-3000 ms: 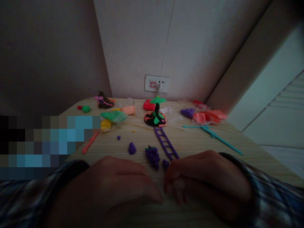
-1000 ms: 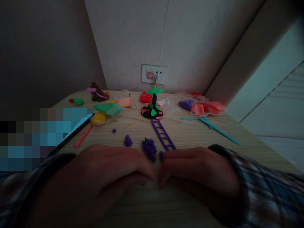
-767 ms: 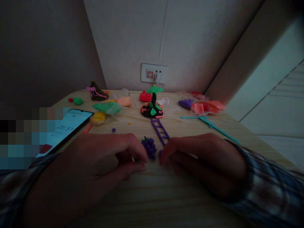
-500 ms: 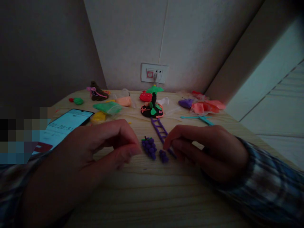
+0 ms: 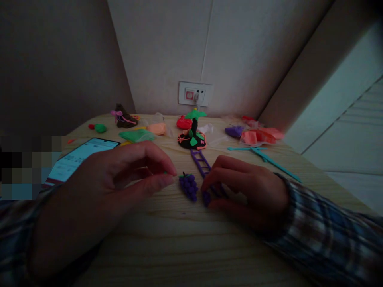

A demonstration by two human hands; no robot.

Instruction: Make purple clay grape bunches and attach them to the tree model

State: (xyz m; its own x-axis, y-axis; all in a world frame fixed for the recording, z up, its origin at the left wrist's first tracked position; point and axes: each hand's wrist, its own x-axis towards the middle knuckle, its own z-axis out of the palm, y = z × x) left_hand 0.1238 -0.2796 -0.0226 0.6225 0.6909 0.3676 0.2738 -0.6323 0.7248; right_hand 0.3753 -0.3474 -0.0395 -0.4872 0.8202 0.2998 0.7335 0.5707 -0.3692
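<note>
A clay grape bunch (image 5: 188,186), purple with a green leaf and dark stem, lies on the table between my hands. To its left, my left hand (image 5: 128,187) is closed in a pinch; a tiny bit of green clay (image 5: 165,172) shows at the fingertips. My right hand (image 5: 242,189) has thumb and fingers closed around a smaller purple grape bunch (image 5: 206,198), partly hidden by them. Behind those fingers runs a purple clay ladder (image 5: 201,160), its near end partly covered. The ladder's far end meets a black clay base (image 5: 185,142) bearing a green-topped tree (image 5: 194,119).
A lit phone (image 5: 80,157) lies at the left. Bagged clay sits along the back: green (image 5: 136,135), peach (image 5: 157,128), red (image 5: 184,122), purple (image 5: 234,131) and coral (image 5: 261,136). Turquoise tools (image 5: 278,164) rest at the right. A brown clay boot (image 5: 125,118) stands back left.
My right hand has shifted slightly left and taken the small grape bunch between its fingers, uncovering more of the turquoise tool. My left hand stays nearly in place, its pinch slightly raised.
</note>
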